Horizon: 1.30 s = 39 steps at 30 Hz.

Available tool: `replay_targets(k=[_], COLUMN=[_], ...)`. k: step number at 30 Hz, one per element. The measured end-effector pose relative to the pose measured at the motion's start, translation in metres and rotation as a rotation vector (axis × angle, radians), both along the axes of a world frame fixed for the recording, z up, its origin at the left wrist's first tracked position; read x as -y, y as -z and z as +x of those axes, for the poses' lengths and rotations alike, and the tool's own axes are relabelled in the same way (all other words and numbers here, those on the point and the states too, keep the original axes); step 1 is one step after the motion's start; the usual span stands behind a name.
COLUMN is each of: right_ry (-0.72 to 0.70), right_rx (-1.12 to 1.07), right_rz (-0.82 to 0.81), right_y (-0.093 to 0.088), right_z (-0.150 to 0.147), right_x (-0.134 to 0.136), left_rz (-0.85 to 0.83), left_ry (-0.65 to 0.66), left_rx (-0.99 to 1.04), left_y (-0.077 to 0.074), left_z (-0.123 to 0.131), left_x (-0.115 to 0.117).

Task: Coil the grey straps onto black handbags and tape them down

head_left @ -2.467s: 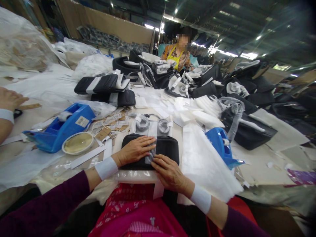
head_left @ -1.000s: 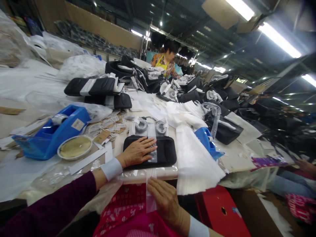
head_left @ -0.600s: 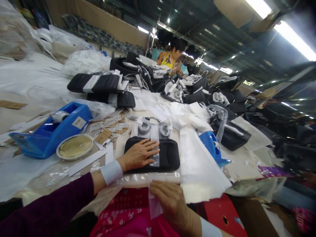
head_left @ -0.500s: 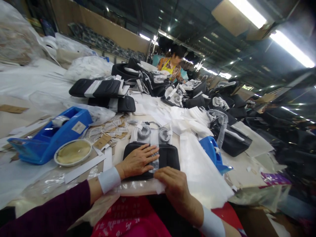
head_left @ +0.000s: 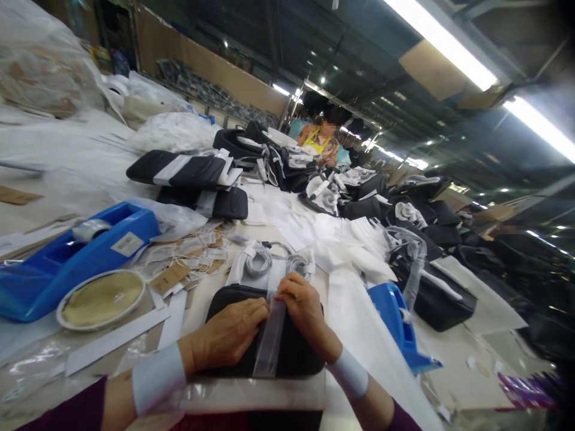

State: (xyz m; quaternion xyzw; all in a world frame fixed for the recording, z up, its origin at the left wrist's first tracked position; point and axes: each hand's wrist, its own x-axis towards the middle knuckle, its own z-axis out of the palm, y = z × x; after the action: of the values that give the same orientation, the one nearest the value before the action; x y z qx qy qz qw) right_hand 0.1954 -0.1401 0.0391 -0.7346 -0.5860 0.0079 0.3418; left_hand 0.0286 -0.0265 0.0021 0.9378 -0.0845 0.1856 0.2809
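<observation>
A flat black bag [head_left: 296, 350] lies on the table right in front of me, with coiled grey straps [head_left: 257, 261] wrapped in clear film at its far edge. A translucent white strip [head_left: 269, 344] runs across its middle, from the far side to the near edge. My left hand [head_left: 231, 329] rests over the bag's left part, fingers closed in a pinch at the strip's left edge. From the right, my right hand [head_left: 302, 302] pinches the strip near the bag's far edge. The fingertips of both hands are close together, and what lies exactly between them is partly hidden.
Blue tape dispensers stand left [head_left: 85, 257] and right [head_left: 398, 323]. Near the left one are a round dish [head_left: 102, 299] and string tags [head_left: 171, 278]. Black bags [head_left: 179, 170] are stacked beyond, white sheets [head_left: 354, 299] lie at right, and a co-worker [head_left: 318, 142] is across the table.
My left hand has gone from lying flat on the bag to a pinch. My right hand has moved from the bag's near edge to the far part of the strip. The view has shifted slightly.
</observation>
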Motion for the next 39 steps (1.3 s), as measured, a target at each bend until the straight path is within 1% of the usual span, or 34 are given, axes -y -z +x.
replay_targets(k=[4,8,13,19,29,33,39], right_ry=[-0.004,0.013,0.04,0.022,0.021,0.006,0.01], right_rx=[0.125,0.238,0.309,0.326,0.302,0.269,0.277], right_rz=[-0.065,-0.136,-0.163,-0.161,-0.162,-0.201,-0.275], right_y=[0.008,0.011,0.014,0.019,0.02,0.019,0.013], right_z=[0.004,0.003,0.003,0.005,0.007,0.009,0.01], right_x=[-0.004,-0.005,-0.005,-0.007,-0.008,-0.01,-0.017], left_rz=[-0.011,0.005,0.052,0.078,0.085,0.141,0.253], left_ry=[-0.01,-0.008,-0.019,0.0,-0.002,-0.02,-0.069], left_rx=[-0.014,-0.022,0.012,0.043,0.066,0.115,0.222], left_y=[0.001,0.002,0.003,0.005,0.01,0.01,0.011], left_z=[0.001,0.003,0.004,0.002,-0.001,-0.001,-0.004], left_x=[0.001,0.001,0.0,0.001,0.002,0.003,0.006])
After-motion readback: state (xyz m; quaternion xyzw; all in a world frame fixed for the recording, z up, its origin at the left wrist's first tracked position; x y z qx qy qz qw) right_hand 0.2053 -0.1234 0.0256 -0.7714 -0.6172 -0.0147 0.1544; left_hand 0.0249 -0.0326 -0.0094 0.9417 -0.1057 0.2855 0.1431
